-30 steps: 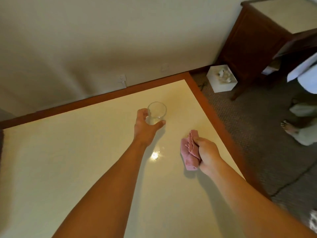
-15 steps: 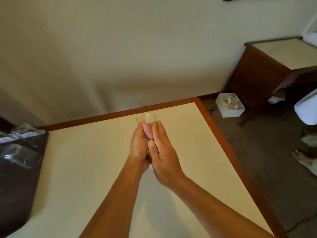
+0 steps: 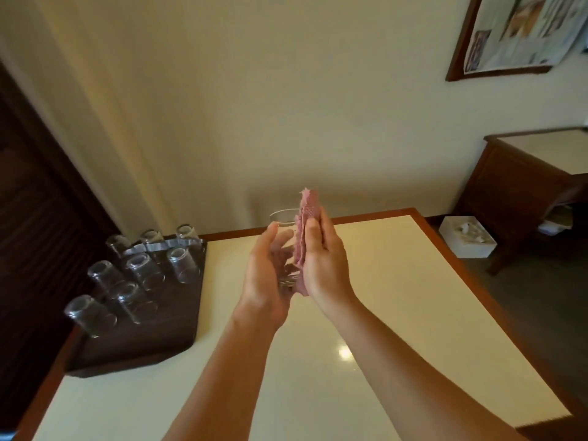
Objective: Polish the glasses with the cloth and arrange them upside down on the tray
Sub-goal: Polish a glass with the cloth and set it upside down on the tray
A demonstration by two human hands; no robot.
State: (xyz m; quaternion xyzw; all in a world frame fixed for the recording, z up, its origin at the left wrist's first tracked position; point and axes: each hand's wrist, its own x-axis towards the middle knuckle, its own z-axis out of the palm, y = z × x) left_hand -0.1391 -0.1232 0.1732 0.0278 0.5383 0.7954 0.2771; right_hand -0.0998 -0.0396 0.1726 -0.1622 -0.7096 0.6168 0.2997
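A clear drinking glass (image 3: 282, 222) is held upright above the cream table, its rim toward the wall. My left hand (image 3: 265, 280) wraps its left side. My right hand (image 3: 324, 265) presses a folded pink cloth (image 3: 306, 224) flat against the glass's right side; the cloth's top sticks up past the rim. The lower part of the glass is hidden between my palms. At the table's left edge a dark tray (image 3: 149, 342) carries several clear glasses (image 3: 140, 272) standing upside down.
The cream table (image 3: 397, 297) has a brown wooden border, with the wall just behind it. On the floor to the right sits a white tissue box (image 3: 466, 240) beside a dark wooden side table (image 3: 521, 186). A framed picture (image 3: 515, 33) hangs upper right.
My left hand lifted the glass off the table and my right hand brought the cloth against it. The view tilted up and left, bringing the tray of upturned glasses into sight.
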